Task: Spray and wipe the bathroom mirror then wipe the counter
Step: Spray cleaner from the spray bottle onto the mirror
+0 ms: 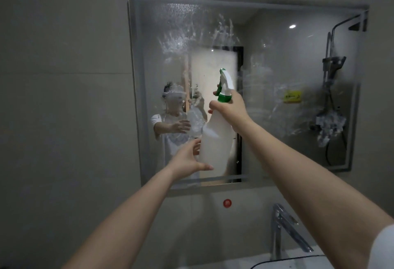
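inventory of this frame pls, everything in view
mirror: 1, grey frame, on the wall, streaked with spray
spray bottle: 1, white with green-and-white trigger head, held up before the mirror
round sticker: 1, red, wall below the mirror
faucet: 1, chrome, lower right
counter: 1, white, bottom edge
yellow label: 1, seen in the mirror
shower set: 1, dark, reflected at right
right hand: grips the bottle's neck
left hand: touches the bottle's base

Translucent milky white on the spray bottle (215,140); green and white on its trigger head (225,85). White streaky splatter across the mirror (277,55). Red round sticker (227,203), yellow label (292,96), silver tap (279,230), grey wall (64,98).
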Action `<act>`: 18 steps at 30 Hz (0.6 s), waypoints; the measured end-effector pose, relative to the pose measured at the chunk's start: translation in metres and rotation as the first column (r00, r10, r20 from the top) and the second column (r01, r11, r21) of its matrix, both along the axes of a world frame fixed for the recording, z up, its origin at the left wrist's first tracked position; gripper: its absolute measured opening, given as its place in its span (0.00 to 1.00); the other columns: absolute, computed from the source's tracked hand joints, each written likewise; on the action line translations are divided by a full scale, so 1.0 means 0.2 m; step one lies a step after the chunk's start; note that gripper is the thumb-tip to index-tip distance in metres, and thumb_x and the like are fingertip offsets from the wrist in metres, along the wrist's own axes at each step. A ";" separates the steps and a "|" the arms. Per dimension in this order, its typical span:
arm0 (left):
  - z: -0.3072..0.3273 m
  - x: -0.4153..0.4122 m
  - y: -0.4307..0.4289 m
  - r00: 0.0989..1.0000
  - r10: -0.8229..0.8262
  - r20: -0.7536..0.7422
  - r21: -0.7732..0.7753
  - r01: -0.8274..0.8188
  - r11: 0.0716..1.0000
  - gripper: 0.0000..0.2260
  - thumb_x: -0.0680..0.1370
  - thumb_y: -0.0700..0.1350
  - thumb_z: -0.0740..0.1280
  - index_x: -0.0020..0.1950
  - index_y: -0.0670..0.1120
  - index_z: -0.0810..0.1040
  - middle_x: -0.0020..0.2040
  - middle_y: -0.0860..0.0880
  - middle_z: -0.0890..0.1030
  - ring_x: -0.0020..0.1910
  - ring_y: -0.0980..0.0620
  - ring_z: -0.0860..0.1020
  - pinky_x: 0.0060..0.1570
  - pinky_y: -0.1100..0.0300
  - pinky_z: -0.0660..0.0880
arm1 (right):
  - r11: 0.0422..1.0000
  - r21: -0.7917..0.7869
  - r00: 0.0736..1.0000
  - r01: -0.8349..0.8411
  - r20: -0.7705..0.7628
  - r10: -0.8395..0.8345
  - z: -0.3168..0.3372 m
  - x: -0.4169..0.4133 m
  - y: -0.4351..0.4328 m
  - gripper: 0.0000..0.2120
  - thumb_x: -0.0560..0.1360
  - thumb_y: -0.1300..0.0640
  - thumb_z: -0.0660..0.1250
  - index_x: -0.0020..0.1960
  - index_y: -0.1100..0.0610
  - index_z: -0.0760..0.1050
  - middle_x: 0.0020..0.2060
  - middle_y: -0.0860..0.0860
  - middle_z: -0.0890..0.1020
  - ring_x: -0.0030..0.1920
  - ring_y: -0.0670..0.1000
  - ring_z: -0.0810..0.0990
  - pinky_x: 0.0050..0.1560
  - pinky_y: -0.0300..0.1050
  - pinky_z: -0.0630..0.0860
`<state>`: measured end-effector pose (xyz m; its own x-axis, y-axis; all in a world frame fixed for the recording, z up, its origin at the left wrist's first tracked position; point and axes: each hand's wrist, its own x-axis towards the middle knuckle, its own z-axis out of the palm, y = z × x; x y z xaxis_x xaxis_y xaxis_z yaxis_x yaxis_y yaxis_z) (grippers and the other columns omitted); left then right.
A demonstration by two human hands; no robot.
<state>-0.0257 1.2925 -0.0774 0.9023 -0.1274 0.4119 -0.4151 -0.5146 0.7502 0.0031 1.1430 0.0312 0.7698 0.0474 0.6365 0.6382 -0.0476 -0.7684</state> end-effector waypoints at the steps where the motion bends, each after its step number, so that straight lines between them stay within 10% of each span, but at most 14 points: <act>1: 0.03 0.00 -0.02 1.000 -0.011 -0.003 0.003 0.011 1.000 0.39 0.61 0.41 0.80 0.69 0.48 0.67 0.60 0.55 0.74 0.61 0.56 0.73 0.62 0.55 0.73 | 1.000 0.011 1.000 0.007 0.013 -0.007 0.02 0.01 -0.02 0.22 0.54 0.51 0.70 0.48 0.53 0.73 0.41 0.51 0.79 0.46 0.61 0.83 0.49 0.62 0.80; 18: 0.12 0.13 -0.58 1.000 0.012 0.018 0.032 -0.013 0.999 0.38 0.65 0.41 0.79 0.70 0.46 0.65 0.64 0.52 0.73 0.62 0.55 0.72 0.64 0.56 0.71 | 0.998 -0.025 0.998 -0.057 0.038 0.058 0.15 0.15 -0.55 0.14 0.62 0.59 0.71 0.45 0.52 0.70 0.40 0.50 0.77 0.48 0.60 0.82 0.50 0.61 0.79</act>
<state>0.0011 1.1772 -0.0526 0.8965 -0.1297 0.4237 -0.4217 -0.5436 0.7257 0.0328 1.0330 0.0621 0.7405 0.1060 0.6637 0.6694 -0.0281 -0.7424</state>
